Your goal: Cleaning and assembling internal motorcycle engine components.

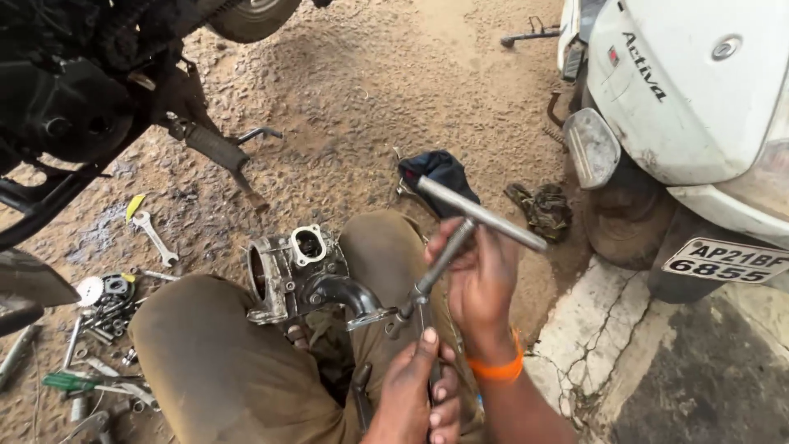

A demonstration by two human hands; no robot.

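Note:
My right hand, with an orange band at the wrist, grips a steel T-handle socket wrench just under its crossbar. The wrench shaft slants down-left, and its socket end meets the flange of a dark curved intake pipe. That pipe is bolted to a grimy engine cylinder head resting between my knees. My left hand sits just below the socket end, fingers closed around a slim metal tool that is mostly hidden.
A white scooter stands at right beside a cracked painted kerb. A black motorcycle fills the upper left. A spanner, a green-handled screwdriver and small parts lie at left. Rags lie ahead.

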